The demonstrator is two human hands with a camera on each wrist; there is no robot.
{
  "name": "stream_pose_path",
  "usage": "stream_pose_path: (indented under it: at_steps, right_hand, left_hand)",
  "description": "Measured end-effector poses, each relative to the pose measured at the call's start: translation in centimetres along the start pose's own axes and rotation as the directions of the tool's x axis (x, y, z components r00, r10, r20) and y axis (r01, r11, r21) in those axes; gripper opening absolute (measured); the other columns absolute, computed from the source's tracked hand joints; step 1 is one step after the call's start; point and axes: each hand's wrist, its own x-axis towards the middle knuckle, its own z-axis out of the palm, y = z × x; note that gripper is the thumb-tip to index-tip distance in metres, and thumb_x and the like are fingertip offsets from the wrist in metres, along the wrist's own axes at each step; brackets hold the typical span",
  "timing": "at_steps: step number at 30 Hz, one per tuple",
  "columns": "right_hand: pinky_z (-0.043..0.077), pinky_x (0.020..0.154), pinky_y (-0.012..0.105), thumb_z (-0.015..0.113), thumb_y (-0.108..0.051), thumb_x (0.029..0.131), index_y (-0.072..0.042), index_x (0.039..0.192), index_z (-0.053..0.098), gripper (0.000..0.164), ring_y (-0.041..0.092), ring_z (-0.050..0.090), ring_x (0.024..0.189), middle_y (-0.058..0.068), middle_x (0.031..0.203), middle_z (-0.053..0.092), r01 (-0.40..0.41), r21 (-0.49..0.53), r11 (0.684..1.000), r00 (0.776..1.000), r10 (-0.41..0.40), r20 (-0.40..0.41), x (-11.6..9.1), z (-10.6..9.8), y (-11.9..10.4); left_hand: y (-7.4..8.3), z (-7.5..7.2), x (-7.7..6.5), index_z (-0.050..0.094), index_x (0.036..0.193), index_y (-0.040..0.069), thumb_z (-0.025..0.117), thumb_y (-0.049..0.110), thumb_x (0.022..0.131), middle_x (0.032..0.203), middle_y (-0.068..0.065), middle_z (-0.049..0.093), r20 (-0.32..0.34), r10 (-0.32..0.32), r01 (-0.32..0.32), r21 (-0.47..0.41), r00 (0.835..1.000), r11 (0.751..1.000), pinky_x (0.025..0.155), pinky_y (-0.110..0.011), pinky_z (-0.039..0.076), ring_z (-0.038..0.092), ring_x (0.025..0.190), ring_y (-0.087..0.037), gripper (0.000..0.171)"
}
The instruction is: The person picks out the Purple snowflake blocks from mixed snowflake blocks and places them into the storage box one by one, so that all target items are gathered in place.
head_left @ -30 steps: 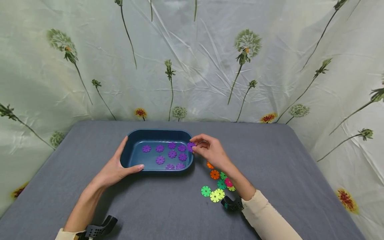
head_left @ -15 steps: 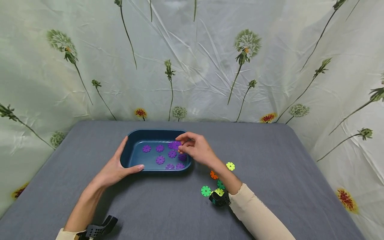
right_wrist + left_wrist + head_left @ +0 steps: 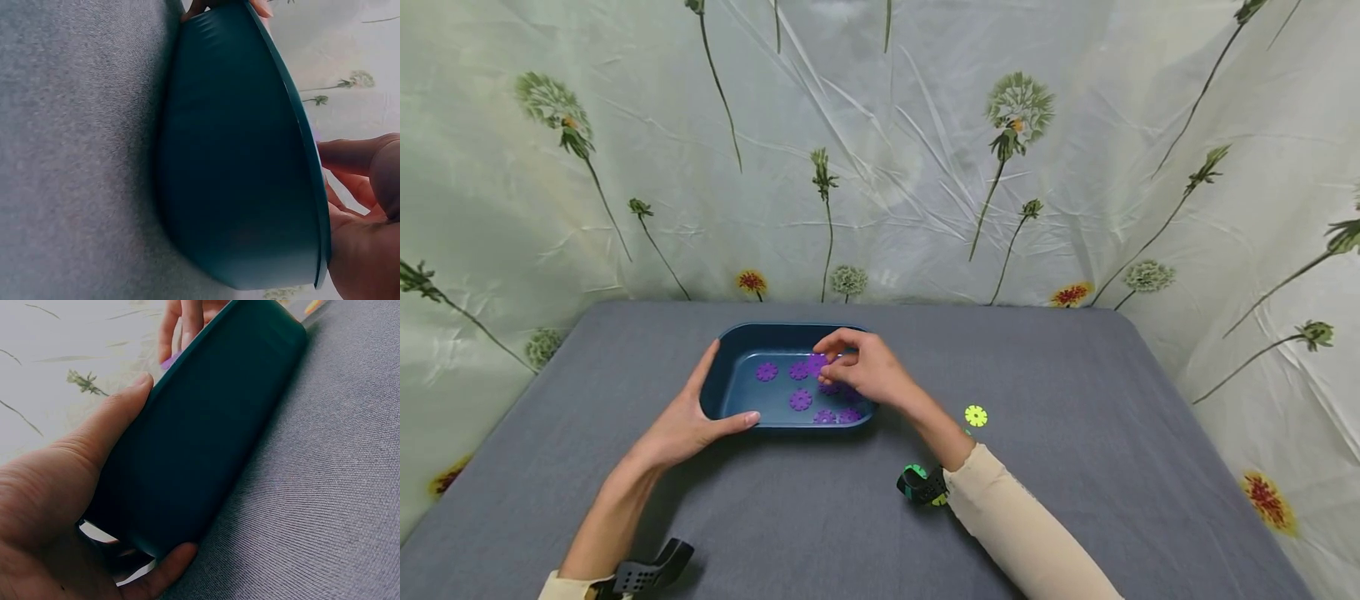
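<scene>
A blue rectangular tub [image 3: 790, 337] with rounded corners stands on the cloth. My left hand [image 3: 688, 421] grips its left end, thumb along the front rim; the left wrist view shows fingers at the lower edge of the tub's dark wall [image 3: 206, 425]. Above the tub's inside, my right hand [image 3: 872, 371] pinches a purple notched plastic disc [image 3: 816, 364] between thumb and fingers. Several like purple discs [image 3: 767, 372] lie on the tub's floor, some hidden behind the right hand. The right wrist view has the tub's outer wall [image 3: 244, 144] in front of most of that hand.
A yellow disc [image 3: 976, 416] lies on the grey cloth [image 3: 1112, 467] right of the tub. Green disc [image 3: 915, 472] and yellow pieces peek out around the right wrist's black camera mount [image 3: 920, 486]. Behind the table hangs a dandelion-print curtain [image 3: 910, 183].
The right hand has moved left from the tub's right rim to over its middle, still pinching the purple disc. Its forearm now covers most loose coloured discs. The left hand stays put.
</scene>
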Motion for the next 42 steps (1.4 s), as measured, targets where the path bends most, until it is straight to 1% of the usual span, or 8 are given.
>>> stream_pose_path:
  at_steps: [4,8,14,18,22,29,38,42]
  right_hand:
    - [0.063,0.087,0.048,0.069,0.005,0.096,0.001,0.123,0.07,0.027,0.039,0.078,0.096,0.009,0.098,0.062,-0.032,-0.03,0.999,0.999,0.033,0.011,0.6,0.4,-0.1]
    - [0.064,0.085,0.045,0.069,0.002,0.097,0.0,0.12,0.071,0.024,0.031,0.079,0.088,0.008,0.096,0.063,-0.058,-0.072,0.996,0.998,0.06,0.029,1.3,0.8,-0.1]
    - [0.06,0.076,0.026,0.071,-0.003,0.097,-0.006,0.114,0.075,0.018,0.025,0.077,0.082,0.007,0.091,0.068,-0.062,-0.18,0.982,0.997,0.069,0.032,2.1,1.6,0.1]
    - [0.053,0.072,0.019,0.073,-0.005,0.097,-0.007,0.114,0.078,0.018,0.008,0.069,0.074,0.003,0.089,0.068,-0.06,-0.261,0.964,0.996,0.075,0.048,2.5,2.6,0.5]
    - [0.055,0.072,0.021,0.071,-0.003,0.097,-0.005,0.115,0.077,0.019,0.011,0.07,0.074,0.005,0.088,0.068,-0.066,-0.254,0.965,0.994,0.087,0.072,3.0,3.0,0.7]
    - [0.063,0.072,0.029,0.067,0.005,0.097,-0.003,0.113,0.075,0.02,0.017,0.074,0.074,0.007,0.088,0.065,-0.118,-0.159,0.98,0.984,0.137,0.113,3.5,3.4,1.1]
    - [0.061,0.076,0.027,0.063,0.007,0.098,-0.002,0.124,0.074,0.029,0.02,0.076,0.087,0.015,0.113,0.075,-0.111,-0.191,0.975,0.979,0.141,0.149,3.5,3.5,1.0]
    - [0.058,0.074,0.024,0.065,0.005,0.098,-0.003,0.124,0.073,0.028,0.016,0.075,0.088,0.013,0.114,0.074,-0.081,-0.224,0.971,0.983,0.114,0.142,3.2,3.2,0.8]
  left_hand:
    - [-0.1,-0.1,0.1,-0.02,0.166,0.028,0.083,0.043,0.086,0.172,-0.032,0.0,0.007,-0.005,0.005,0.008,1.0,1.0,0.112,-0.08,0.027,0.019,0.149,-0.06,0.131]
    - [-0.1,0.0,0.1,-0.02,0.166,0.028,0.083,0.042,0.087,0.172,-0.033,0.001,0.005,0.002,-0.003,0.008,1.0,1.0,0.112,-0.079,0.027,0.02,0.149,-0.06,0.131]
    - [-0.3,0.0,-0.1,-0.019,0.166,0.029,0.083,0.042,0.087,0.172,-0.032,0.001,0.007,0.014,-0.014,0.007,1.0,1.0,0.112,-0.08,0.026,0.02,0.149,-0.06,0.13]
    - [-0.6,0.0,-0.4,-0.018,0.166,0.032,0.084,0.042,0.086,0.173,-0.03,0.001,0.006,0.019,-0.019,-0.005,1.0,1.0,0.113,-0.08,0.024,0.017,0.151,-0.059,0.13]
    - [-0.5,-0.1,-0.3,-0.018,0.165,0.035,0.084,0.043,0.086,0.173,-0.029,0.0,0.003,0.033,-0.033,-0.008,0.999,0.999,0.113,-0.081,0.023,0.017,0.151,-0.059,0.129]
    - [-0.3,0.0,0.0,-0.017,0.166,0.034,0.085,0.042,0.086,0.173,-0.028,0.0,0.001,0.049,-0.049,-0.023,0.999,0.999,0.114,-0.08,0.023,0.017,0.152,-0.057,0.13]
    - [-0.1,0.0,0.0,-0.017,0.166,0.034,0.085,0.041,0.086,0.173,-0.029,0.001,-0.008,0.041,-0.041,-0.024,0.999,0.999,0.114,-0.078,0.024,0.018,0.151,-0.057,0.13]
    - [-0.1,-0.1,0.0,-0.017,0.166,0.034,0.085,0.041,0.086,0.173,-0.029,0.001,-0.008,0.036,-0.036,-0.018,0.999,0.999,0.114,-0.078,0.024,0.018,0.152,-0.057,0.13]
